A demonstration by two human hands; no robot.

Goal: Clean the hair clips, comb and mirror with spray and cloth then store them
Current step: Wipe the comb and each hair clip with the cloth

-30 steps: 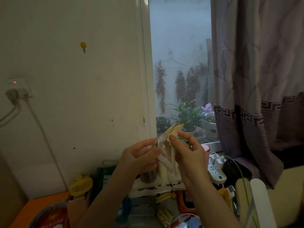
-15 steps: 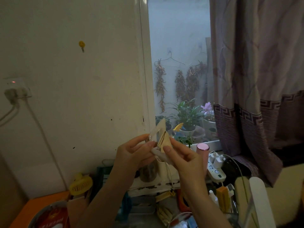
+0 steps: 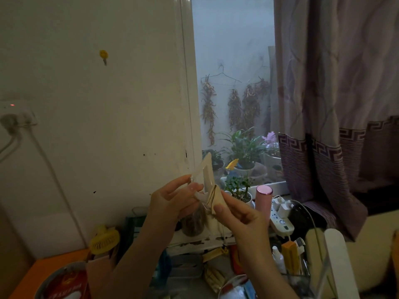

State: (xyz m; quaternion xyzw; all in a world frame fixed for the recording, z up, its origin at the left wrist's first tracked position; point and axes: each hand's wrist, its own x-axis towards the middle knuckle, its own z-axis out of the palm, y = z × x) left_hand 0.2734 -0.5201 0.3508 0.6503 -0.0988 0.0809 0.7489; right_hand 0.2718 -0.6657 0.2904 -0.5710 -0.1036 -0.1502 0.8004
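A pink tumbler (image 3: 263, 198) stands beside a white power strip (image 3: 281, 216).

Both hands are raised in front of the window. The left hand (image 3: 172, 198) pinches a pale, clear-edged hair clip (image 3: 205, 175) that juts up past the fingers. The right hand (image 3: 241, 216) pinches a folded beige cloth (image 3: 214, 198) against the clip's lower end. Behind them stand a small potted plant (image 3: 238, 188), a pink bottle (image 3: 263, 198) and a white power strip (image 3: 281, 216). A yellow fan (image 3: 104, 239) sits lower left by the wall, and a patterned curtain (image 3: 336, 104) hangs at right.
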